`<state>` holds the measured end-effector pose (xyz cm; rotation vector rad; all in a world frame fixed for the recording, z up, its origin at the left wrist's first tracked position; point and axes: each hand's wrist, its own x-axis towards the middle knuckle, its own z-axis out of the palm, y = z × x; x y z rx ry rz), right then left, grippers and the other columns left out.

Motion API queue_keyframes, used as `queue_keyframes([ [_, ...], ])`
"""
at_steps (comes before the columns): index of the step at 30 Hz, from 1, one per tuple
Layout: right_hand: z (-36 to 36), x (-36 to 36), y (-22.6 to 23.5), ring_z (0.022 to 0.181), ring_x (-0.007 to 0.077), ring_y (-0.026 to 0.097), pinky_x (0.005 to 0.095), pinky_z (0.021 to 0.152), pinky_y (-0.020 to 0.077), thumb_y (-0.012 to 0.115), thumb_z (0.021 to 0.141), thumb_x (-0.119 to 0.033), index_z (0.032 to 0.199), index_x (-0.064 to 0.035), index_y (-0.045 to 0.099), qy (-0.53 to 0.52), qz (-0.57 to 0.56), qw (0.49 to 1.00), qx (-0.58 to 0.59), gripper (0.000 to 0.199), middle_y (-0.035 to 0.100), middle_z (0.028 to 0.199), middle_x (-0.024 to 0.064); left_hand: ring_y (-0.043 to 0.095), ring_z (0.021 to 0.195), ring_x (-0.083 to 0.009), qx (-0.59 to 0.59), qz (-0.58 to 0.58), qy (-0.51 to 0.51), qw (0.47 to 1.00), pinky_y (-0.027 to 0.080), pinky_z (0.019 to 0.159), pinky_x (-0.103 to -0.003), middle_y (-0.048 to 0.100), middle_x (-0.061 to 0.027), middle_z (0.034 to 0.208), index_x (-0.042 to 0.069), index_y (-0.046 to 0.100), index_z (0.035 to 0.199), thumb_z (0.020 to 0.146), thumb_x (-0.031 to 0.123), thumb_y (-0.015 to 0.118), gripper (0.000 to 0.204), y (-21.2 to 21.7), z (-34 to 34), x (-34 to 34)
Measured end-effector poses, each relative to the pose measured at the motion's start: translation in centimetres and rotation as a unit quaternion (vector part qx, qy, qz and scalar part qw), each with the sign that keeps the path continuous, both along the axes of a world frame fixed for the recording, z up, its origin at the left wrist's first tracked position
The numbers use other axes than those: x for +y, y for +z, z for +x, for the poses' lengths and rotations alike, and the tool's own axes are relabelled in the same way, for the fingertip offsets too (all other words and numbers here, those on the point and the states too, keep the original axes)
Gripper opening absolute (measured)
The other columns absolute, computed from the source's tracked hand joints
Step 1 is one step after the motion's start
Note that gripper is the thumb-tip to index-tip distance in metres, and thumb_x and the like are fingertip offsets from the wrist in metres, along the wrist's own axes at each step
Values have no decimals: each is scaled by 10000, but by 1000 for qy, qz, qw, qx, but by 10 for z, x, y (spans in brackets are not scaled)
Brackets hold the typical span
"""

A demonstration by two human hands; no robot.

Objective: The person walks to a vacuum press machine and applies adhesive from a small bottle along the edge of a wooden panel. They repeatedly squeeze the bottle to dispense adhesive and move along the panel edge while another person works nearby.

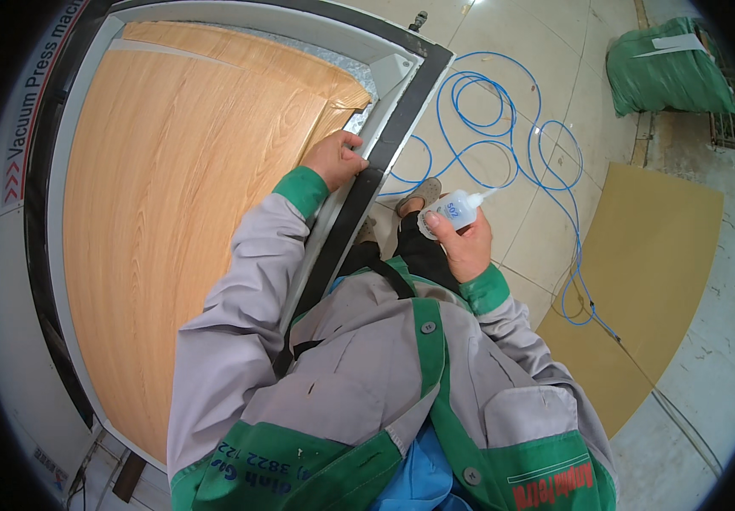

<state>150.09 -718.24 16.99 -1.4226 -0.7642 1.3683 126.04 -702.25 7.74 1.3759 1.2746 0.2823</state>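
Observation:
My right hand (pixel 468 246) grips a small white squeeze bottle (pixel 453 210) with a thin nozzle. The bottle lies tilted, its nozzle pointing up and to the right, away from the machine bed. My left hand (pixel 333 160) is at the inner edge of the bed's frame (pixel 359 204), beside the corner of a wood-grain panel (pixel 189 153). Its fingers are curled together, and whatever may be between them is hidden. Along the panel's far edge, a wood-grain strip (pixel 257 58) overlaps the metal bed and looks crumpled near the corner.
A blue hose (pixel 516 153) lies in loops on the tiled floor to the right. Beyond it are a flat tan sheet (pixel 648 255) and a stuffed green sack (pixel 670 72). A small metal fitting (pixel 419 20) sticks out from the frame's far corner. My feet stand close beside the frame.

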Motion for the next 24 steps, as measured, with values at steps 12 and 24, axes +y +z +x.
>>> queue_keyframes([
  [12, -9, 112, -58, 986, 260, 691, 361, 860, 543, 882, 797, -246, 1323, -63, 574, 64, 124, 932, -335, 636, 701, 1126, 129, 713, 812, -177, 93, 113, 7, 989, 563, 771, -323, 744, -79, 881, -6, 564, 1285, 848, 161, 765, 509, 22, 12, -7],
  [24, -16, 122, -80, 1029, 283, 685, 391, 888, 543, 884, 754, -247, 1269, -34, 567, 72, 118, 929, -344, 641, 670, 1137, 148, 670, 839, -102, -71, 22, 167, 983, 553, 761, -251, 708, -38, 951, 1, 643, 1223, 842, 116, 807, 430, -25, 11, -28],
])
